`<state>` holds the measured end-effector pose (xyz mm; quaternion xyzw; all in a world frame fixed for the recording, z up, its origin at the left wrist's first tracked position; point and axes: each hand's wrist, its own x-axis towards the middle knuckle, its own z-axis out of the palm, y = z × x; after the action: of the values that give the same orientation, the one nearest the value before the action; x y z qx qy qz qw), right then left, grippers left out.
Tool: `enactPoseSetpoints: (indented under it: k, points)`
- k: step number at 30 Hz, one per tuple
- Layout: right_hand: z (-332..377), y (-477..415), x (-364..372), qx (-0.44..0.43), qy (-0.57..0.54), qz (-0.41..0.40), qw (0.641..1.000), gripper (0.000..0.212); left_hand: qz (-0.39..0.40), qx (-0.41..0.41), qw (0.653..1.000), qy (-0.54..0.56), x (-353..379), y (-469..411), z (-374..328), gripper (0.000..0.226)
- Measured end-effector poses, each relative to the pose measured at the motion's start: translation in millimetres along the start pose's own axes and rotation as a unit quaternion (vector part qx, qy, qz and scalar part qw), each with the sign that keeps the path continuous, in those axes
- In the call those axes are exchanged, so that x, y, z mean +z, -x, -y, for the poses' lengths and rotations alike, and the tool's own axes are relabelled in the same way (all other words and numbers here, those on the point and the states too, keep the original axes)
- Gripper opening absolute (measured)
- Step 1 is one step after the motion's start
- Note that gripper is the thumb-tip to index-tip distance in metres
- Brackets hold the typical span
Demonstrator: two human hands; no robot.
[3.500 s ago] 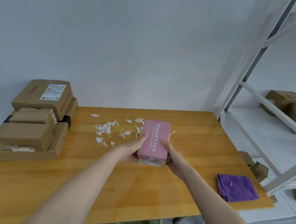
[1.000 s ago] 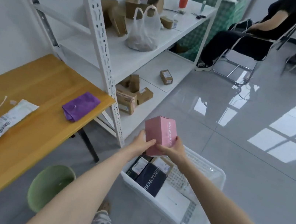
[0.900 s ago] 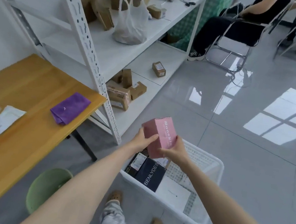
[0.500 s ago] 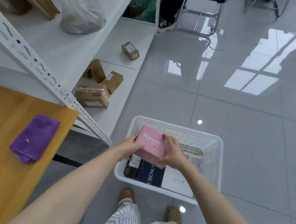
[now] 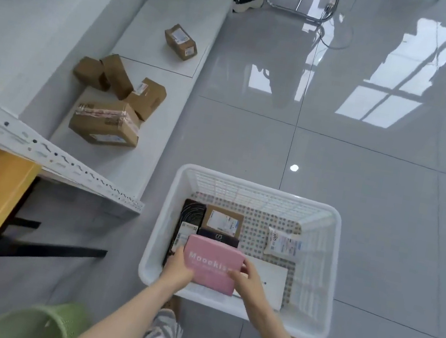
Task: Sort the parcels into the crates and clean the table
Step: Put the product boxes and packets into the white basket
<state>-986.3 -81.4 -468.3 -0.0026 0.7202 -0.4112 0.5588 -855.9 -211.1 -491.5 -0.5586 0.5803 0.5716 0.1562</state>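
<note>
The pink box [image 5: 211,263] sits low inside the white crate [image 5: 256,188], held between 2 hands; the left hand [image 5: 178,268] curls round its left edge and the right hand [image 5: 249,282] clamps the right edge, thumb laid over the lettered top, so both sets of fingers [image 5: 247,266] are pressed against card rather than spread; whether its underside rests on the parcels beneath the fingers I cannot tell. The likely trouble: released unevenly, the box may tip off the dark box [image 5: 192,219] under the left fingertips and end askew across the flat white parcel [image 5: 268,281] just below the right fingers; fingers could also be nipped between the box and the crate's near wall, close behind both wrists. The pink box looks like smooth matte card, rectangular, crisp-edged, probably light; the crate is rigid white plastic with lattice walls and a perforated floor; beyond the fingertips lie a brown cardboard parcel [image 5: 223,221] with a paper label and, further right, a small crinkly white packet [image 5: 281,242].
</note>
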Motion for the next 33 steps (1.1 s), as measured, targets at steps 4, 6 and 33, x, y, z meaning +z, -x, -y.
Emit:
enactPoseSetpoints:
  k: [4, 6, 33]
  points:
    - [-46, -42, -5, 0.047, -0.011, 0.018, 0.999, 0.035, 0.0, -0.056, 0.997, 0.052, 23, -12, 6, 0.054]
    - [-69, -60, -7, 0.063, -0.009, 0.02, 0.998, 0.034, 0.015, -0.083, 0.995, 0.063, 31, -24, 16, 0.055]
    - [-193, -198, 42, 0.132, 0.338, 0.066, 0.929, 0.062, 0.133, -0.104, 0.963, -0.208, 98, -182, 131, 0.032]
